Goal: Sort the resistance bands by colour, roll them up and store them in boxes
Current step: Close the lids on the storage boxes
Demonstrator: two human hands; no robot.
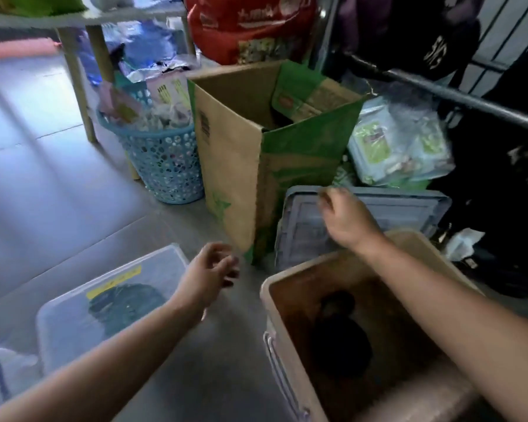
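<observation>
Head view: left hand (209, 271) at lower centre of the frame hangs above the floor (43, 193), fingers loosely curled, holding nothing. Right hand (346, 219) at centre right reaches over a grey lid (305, 229), fingers bent down at the lid's far rim. Motion blur, so cannot tell whether it grips the rim or only touches it.

The right forearm crosses above an open beige box (267, 303) in the lower right of the frame. Dark rolled bands (342, 336) lie at its bottom, colour hard to read in shadow. The grey lid sits just behind the beige box.

Lower left of the frame: a clear box (73, 324) with its lid on and a yellow label (113, 281) on top, a dark green bundle (125, 303) visible through the lid.

Behind the hands, centre of the frame, a tall open cardboard box (232, 166) with green print stands on the floor, touching the grey lid's left side. A blue basket (165, 166) full of wrappers stands just left of it. A red bag (247, 25) at top centre, white-green packets (393, 147) to the right of the cardboard box, a metal rail (454, 92) at upper right.
</observation>
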